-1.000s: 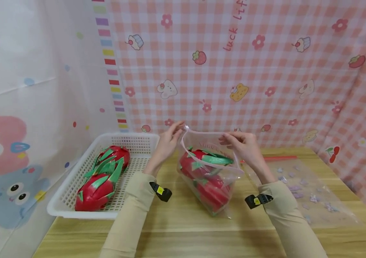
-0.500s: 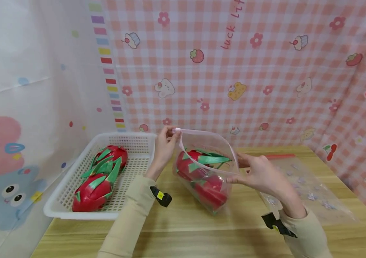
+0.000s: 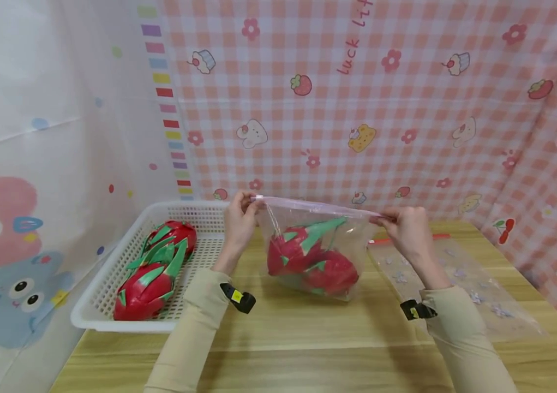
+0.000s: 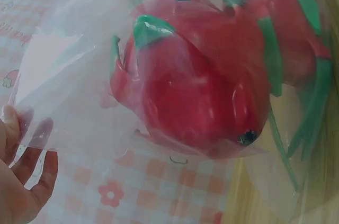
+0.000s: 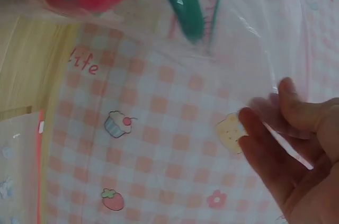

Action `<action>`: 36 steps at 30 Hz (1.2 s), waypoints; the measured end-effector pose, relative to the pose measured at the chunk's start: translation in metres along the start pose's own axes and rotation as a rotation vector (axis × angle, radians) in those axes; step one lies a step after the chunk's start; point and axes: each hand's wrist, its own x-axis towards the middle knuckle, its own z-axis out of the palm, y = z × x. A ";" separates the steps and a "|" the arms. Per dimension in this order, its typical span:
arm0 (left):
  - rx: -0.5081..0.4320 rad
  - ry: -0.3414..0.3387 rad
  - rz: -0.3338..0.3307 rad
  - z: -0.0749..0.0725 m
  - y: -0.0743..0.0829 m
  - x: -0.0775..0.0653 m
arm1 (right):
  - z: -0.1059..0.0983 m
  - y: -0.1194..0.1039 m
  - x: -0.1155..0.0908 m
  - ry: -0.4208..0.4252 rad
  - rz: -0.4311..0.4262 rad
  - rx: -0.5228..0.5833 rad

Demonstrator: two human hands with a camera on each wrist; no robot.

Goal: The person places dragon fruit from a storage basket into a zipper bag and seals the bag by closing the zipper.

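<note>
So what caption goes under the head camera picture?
Two hands hold a clear bag of dragon fruit stretched by its top corners.

Between the hands (image 3: 239, 224) hung a clear zip bag (image 3: 317, 245) with a pink seal, holding red dragon fruits (image 3: 307, 262) with green scales. Left of them, a white perforated basket (image 3: 111, 305) held matching fruit. The desk (image 3: 307, 338) was pale wood-grain; the backdrop (image 3: 406, 109) was pink-and-white gingham.

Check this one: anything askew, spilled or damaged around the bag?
Nothing stands out. Both hands, left hand and right hand, hold the clear bag level by its top corners with two dragon fruits inside; two more lie in the white basket.
</note>
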 end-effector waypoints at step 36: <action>-0.018 -0.223 -0.401 -0.010 -0.016 -0.099 | 0.009 0.042 -0.058 -0.277 -0.004 0.043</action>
